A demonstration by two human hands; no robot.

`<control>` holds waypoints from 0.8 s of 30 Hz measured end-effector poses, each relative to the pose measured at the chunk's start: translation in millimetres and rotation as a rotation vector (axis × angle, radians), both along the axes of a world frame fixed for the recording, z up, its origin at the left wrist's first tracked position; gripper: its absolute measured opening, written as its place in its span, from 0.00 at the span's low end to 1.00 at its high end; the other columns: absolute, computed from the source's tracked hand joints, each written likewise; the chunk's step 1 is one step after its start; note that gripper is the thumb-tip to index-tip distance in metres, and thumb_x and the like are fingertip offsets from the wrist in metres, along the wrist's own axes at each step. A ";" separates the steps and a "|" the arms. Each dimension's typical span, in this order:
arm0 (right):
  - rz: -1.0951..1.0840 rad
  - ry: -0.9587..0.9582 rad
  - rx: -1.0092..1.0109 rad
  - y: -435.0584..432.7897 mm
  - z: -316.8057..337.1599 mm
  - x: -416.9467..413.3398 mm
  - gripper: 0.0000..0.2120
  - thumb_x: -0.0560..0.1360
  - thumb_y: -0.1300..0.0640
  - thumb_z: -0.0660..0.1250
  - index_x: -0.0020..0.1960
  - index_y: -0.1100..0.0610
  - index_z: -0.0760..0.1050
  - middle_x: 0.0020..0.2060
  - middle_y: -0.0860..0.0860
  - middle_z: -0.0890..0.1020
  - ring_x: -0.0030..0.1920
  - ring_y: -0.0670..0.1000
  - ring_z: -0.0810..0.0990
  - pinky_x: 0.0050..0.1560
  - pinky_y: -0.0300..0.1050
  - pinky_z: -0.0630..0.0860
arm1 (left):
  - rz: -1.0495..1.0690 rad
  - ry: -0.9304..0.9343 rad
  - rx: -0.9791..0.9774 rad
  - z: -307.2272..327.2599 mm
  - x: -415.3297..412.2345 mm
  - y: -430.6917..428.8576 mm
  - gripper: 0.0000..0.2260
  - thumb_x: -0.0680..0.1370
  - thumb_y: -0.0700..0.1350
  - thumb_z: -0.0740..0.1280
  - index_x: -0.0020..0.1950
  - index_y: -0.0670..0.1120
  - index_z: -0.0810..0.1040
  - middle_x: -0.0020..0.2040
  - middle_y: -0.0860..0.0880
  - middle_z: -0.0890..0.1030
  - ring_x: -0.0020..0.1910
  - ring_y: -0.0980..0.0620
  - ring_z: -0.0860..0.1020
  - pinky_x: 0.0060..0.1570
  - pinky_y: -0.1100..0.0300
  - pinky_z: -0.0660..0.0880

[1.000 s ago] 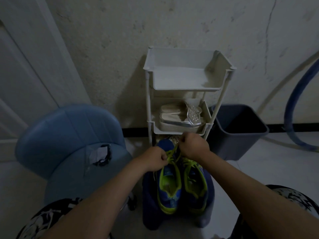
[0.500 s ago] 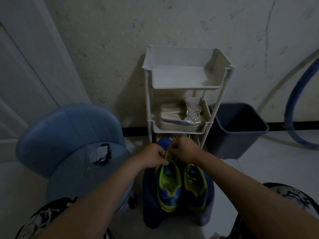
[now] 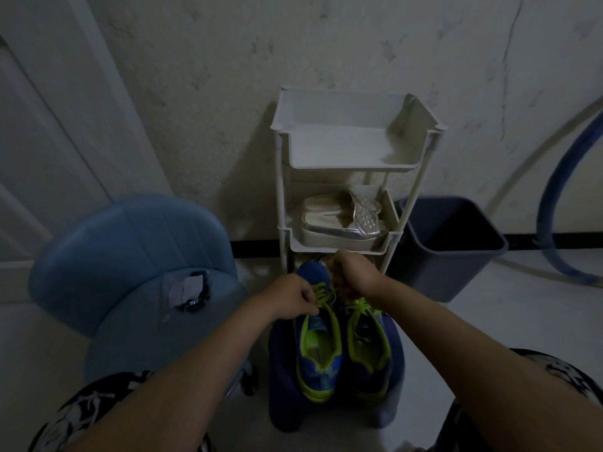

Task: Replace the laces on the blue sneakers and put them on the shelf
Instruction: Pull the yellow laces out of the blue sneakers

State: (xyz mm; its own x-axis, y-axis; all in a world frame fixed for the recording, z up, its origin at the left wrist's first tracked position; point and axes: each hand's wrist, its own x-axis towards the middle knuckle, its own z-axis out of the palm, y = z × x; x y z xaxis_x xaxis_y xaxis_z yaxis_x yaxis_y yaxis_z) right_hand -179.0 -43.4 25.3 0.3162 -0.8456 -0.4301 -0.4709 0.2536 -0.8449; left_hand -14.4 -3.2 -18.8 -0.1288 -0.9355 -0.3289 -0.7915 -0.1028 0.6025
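Two blue sneakers with lime-green trim stand side by side on a dark blue stool (image 3: pixel 396 363), toes pointing away from me. Over the left sneaker (image 3: pixel 318 350), my left hand (image 3: pixel 293 298) pinches a strand of its lime-green lace (image 3: pixel 321 293). My right hand (image 3: pixel 350 274) is curled round the lace's other strand, above the toe. The right sneaker (image 3: pixel 367 350) lies untouched, its own green lace showing. Behind them stands a white three-tier shelf (image 3: pixel 355 166); its top tray holds nothing.
The shelf's middle tier holds silver platform sandals (image 3: pixel 342 220). A blue padded chair (image 3: pixel 130 265) with a small dark item on its seat stands on the left. A dark bin (image 3: pixel 453 246) sits right of the shelf, a blue hose (image 3: pixel 551 203) beyond it. My knees frame the bottom corners.
My right hand dropped toward the sneaker's toe half a second ago and has now risen slightly, drawing the lace. My left hand stayed at the eyelets.
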 end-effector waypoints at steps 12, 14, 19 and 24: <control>0.315 0.901 -0.627 -7.2 -13.9 -17.8 0.16 0.75 0.53 0.67 0.62 0.51 0.79 0.60 0.53 0.78 0.58 0.56 0.80 0.55 0.51 0.78 | -0.076 -0.105 -0.149 -1.5 -12.8 4.9 0.17 0.74 0.37 0.67 0.62 0.47 0.80 0.54 0.45 0.77 0.53 0.48 0.76 0.45 0.64 0.68; 0.415 0.890 -0.659 -6.3 -15.4 -14.5 0.16 0.75 0.53 0.67 0.63 0.48 0.78 0.60 0.52 0.78 0.58 0.55 0.79 0.55 0.49 0.78 | -0.091 -0.130 -0.155 -1.1 -13.9 5.0 0.15 0.74 0.37 0.66 0.59 0.46 0.83 0.53 0.45 0.79 0.54 0.48 0.77 0.48 0.61 0.72; 0.677 0.850 -0.530 0.1 -27.7 -5.0 0.14 0.79 0.52 0.63 0.63 0.47 0.78 0.55 0.51 0.81 0.54 0.53 0.80 0.46 0.43 0.73 | -0.050 -0.197 -0.182 -4.8 -16.9 3.3 0.06 0.72 0.38 0.67 0.41 0.43 0.84 0.40 0.44 0.82 0.42 0.46 0.80 0.42 0.55 0.76; 0.584 0.826 -0.529 -3.6 -32.7 -5.7 0.13 0.78 0.49 0.62 0.56 0.54 0.79 0.51 0.53 0.81 0.52 0.54 0.80 0.46 0.44 0.74 | -0.027 -0.210 -0.199 -6.9 -16.0 3.1 0.04 0.70 0.39 0.69 0.37 0.41 0.83 0.37 0.43 0.82 0.39 0.48 0.79 0.39 0.56 0.74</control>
State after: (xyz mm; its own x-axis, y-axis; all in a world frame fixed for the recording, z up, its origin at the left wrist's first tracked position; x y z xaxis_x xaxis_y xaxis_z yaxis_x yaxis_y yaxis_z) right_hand -184.7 -47.0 -7.4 0.5064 -0.7996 -0.3227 -0.8618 -0.4821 -0.1577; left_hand -30.5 -0.1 -25.7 -0.1025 -0.9816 -0.1613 -0.9020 0.0234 0.4310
